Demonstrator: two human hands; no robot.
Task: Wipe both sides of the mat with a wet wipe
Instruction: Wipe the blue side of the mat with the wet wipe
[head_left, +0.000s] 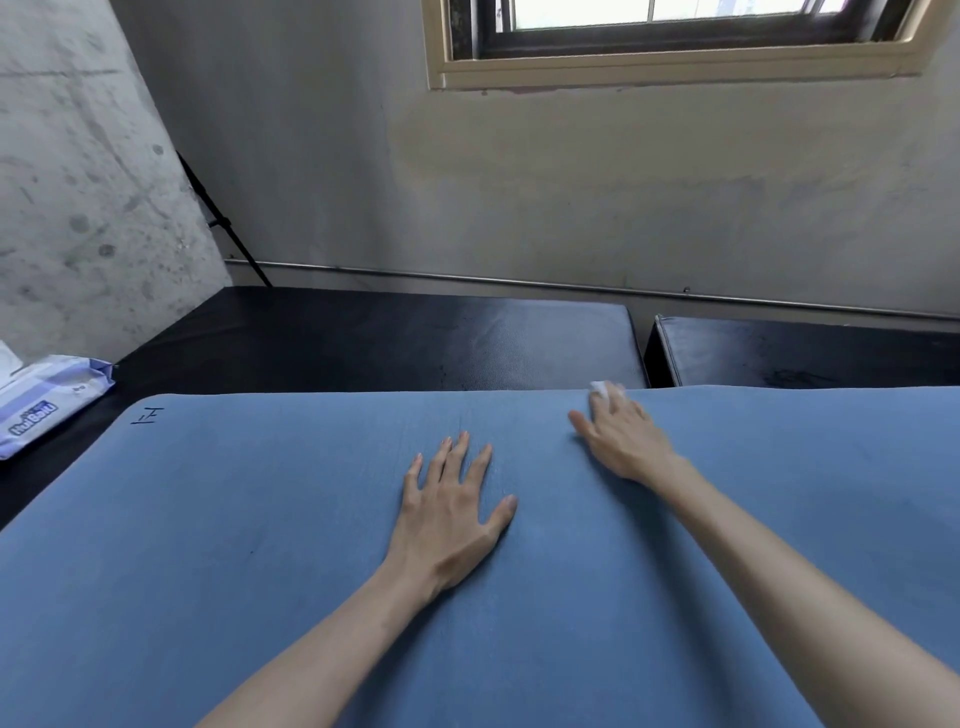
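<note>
The blue mat lies spread flat beneath both hands, over dark padded blocks. The left hand rests palm down on it, fingers straight and spread, holding nothing, apparently pinning it. Ahead and to that hand's right, the right hand reaches to the mat's far edge with a white wet wipe under its fingertips; I cannot tell whether the fingers curl round the wipe or only press it. The mat looks thin, soft and floppy, light enough to lift yet likely to drag, so the bracing palm seems wise. To flip it, I would take the far edge just beyond the right hand. A pack of wipes sits well off to the left hand's left.
</note>
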